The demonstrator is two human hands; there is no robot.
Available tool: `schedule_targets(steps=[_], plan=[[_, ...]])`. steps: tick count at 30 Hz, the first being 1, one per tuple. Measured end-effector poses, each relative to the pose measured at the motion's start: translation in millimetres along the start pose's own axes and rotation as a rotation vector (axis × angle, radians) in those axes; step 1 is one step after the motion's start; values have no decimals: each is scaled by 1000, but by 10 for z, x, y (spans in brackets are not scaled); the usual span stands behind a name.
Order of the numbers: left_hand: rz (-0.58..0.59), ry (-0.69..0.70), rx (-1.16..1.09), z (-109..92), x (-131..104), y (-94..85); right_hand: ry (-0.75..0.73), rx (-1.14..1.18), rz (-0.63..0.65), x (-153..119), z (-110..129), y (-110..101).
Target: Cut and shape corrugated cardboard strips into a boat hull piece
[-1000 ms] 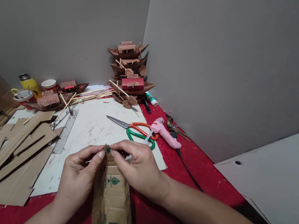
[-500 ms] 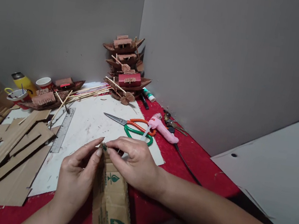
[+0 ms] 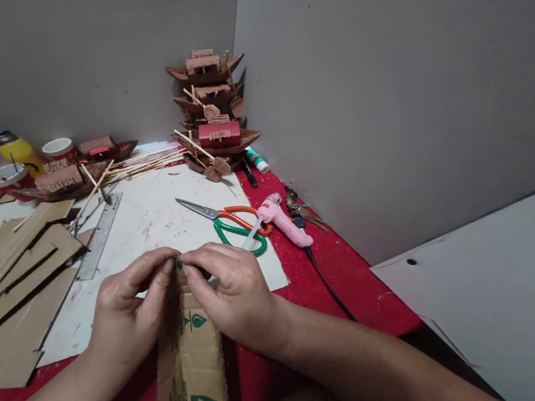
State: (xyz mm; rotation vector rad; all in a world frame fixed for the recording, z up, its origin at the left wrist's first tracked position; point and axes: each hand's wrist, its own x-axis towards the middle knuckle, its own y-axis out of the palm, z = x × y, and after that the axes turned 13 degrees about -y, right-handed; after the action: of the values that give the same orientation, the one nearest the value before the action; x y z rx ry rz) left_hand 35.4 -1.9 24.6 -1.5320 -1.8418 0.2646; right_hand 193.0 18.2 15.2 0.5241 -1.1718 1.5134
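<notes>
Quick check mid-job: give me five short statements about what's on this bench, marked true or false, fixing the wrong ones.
1. The left hand and right hand both have fingertips at the far end of the printed cardboard. True.
2. The pink glue gun lies right of the scissors' blades. True.
3. Both scissor handles are blue. False: one is orange, the other green.
4. The left hand holds the ruler. False: the ruler lies on the white sheet.
5. A red-roofed model boat is in the stack. True.

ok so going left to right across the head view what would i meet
Yellow bottle → ruler → left hand → long cardboard piece → pink glue gun → white panel.
</notes>
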Motion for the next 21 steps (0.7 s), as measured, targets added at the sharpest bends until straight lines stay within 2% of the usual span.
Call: schedule_targets(steps=[3,5,9,14,17,21], plan=[[-35,97,93,5,7,32,1,-6,12,-17,-24,20],[-53,105,103,10,4,44,15,7,8,-14,-30,23],[-36,-14,16,-7,0,30,59,29,-19,15,-13,1],[72,-181,-108,-20,24,-18,117,70,-46,37,19,-23],[128,-197,-153,2,39,-29,129,86,-58,29,18,-20],[122,-158,-148,15,35,-40,79,106,-49,6,0,-6]])
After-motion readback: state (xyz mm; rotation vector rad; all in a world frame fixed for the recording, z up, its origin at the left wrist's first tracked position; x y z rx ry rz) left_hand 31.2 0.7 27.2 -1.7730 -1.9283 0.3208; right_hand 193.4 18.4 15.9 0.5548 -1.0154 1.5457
